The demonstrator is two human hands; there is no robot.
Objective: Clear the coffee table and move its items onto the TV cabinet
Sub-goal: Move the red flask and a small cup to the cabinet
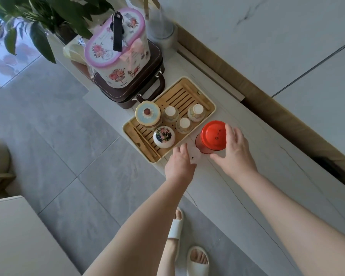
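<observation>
A red canister (212,136) with a red lid stands on the white TV cabinet (237,196), just right of a bamboo tea tray (187,81). My right hand (235,152) wraps its right side, fingers on the lid edge and thumb at the base. Under the curled fingers of my left hand (179,162) lies a small white object (196,156) with a black dot, resting on the cabinet beside the tray's near corner. The tray carries a lidded pot (147,114), three small cups and a floral white jar (163,137).
Behind the tray, a floral oval box (116,50) sits on a brown case (139,94), with a potted plant (38,20) and a glass vase (161,26) beyond. A white table corner (18,236) is at lower left. My slippered feet (197,259) stand on grey floor tiles.
</observation>
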